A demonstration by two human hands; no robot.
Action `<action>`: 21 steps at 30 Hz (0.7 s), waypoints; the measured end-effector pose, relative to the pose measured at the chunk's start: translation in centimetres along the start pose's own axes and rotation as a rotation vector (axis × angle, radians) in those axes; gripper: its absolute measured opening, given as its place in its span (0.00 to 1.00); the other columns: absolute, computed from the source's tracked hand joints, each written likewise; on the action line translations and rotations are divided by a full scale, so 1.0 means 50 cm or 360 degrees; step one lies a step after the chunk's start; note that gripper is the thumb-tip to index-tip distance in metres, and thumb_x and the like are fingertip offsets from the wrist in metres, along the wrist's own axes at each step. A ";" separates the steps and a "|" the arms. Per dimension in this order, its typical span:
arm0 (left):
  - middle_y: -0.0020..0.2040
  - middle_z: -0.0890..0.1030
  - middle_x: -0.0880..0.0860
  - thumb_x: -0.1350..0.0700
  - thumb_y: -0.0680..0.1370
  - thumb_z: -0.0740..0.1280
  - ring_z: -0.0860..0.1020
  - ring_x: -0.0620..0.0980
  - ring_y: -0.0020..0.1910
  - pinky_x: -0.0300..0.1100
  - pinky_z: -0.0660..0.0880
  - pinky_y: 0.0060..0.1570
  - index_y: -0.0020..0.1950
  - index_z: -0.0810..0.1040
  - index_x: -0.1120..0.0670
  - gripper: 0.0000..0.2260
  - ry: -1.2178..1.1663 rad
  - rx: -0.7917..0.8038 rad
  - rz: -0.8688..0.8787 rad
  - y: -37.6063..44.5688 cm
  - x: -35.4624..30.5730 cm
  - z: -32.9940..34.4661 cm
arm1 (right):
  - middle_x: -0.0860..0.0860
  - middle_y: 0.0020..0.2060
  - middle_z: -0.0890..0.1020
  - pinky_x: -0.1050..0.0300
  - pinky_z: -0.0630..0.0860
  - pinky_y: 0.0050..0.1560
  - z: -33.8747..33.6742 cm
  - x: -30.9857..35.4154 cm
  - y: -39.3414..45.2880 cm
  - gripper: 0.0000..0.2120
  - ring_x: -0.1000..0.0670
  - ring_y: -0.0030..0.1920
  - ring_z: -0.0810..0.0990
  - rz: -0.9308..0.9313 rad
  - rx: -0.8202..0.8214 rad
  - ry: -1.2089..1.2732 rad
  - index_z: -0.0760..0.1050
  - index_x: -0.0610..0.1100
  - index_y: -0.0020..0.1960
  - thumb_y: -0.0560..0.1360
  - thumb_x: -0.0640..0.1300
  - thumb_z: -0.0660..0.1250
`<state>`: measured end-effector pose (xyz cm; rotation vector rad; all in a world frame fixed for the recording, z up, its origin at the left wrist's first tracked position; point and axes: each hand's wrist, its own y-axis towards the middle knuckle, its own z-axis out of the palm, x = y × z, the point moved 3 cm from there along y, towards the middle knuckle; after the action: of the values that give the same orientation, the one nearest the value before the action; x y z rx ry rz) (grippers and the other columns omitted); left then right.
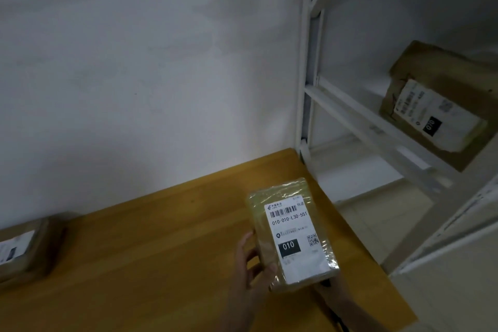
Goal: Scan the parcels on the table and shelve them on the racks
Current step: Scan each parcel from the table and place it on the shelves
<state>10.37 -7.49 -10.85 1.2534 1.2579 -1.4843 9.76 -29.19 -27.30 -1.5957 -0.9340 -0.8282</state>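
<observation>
Three parcels: left hand [252, 275] grips one parcel [292, 234] (right hand's grip hidden).

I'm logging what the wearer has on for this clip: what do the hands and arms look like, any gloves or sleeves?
The left hand is bare: no glove, ring or watch shows, and the forearm carries no sleeve. The right hand is mostly hidden behind the parcel; its forearm also looks unsleeved.

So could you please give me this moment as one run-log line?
left hand: grips held parcel | label: 010 | right hand: mostly hidden underneath | shelved parcel: on rack | table parcel: waiting
</observation>
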 end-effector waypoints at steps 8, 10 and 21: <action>0.60 0.78 0.47 0.51 0.69 0.75 0.80 0.49 0.56 0.55 0.79 0.53 0.65 0.64 0.38 0.30 -0.0083 0.0111 -0.0008 -0.056 -0.034 0.135 | 0.55 0.58 0.80 0.40 0.75 0.60 -0.174 0.176 -0.187 0.25 0.49 0.60 0.78 -0.0254 -0.0231 0.0508 0.74 0.56 0.63 0.72 0.68 0.62; 0.61 0.78 0.46 0.50 0.70 0.75 0.79 0.49 0.58 0.56 0.79 0.54 0.63 0.64 0.32 0.29 -0.0059 0.0129 0.0030 -0.088 -0.051 0.189 | 0.53 0.61 0.79 0.38 0.75 0.59 -0.240 0.211 -0.260 0.24 0.46 0.62 0.77 -0.0259 -0.0100 0.0716 0.71 0.60 0.66 0.73 0.66 0.57; 0.61 0.76 0.42 0.58 0.77 0.66 0.78 0.36 0.55 0.39 0.80 0.46 0.69 0.63 0.40 0.24 0.0005 0.0607 0.0303 -0.392 -0.135 0.659 | 0.52 0.58 0.82 0.44 0.78 0.56 -0.642 0.117 -0.738 0.36 0.47 0.56 0.82 -0.0513 -0.0346 0.0650 0.67 0.58 0.69 0.62 0.58 0.72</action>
<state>-13.30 -36.45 -0.15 1.5740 0.8510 -1.6274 -22.00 -54.76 0.32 -1.3941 -0.8320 -1.4615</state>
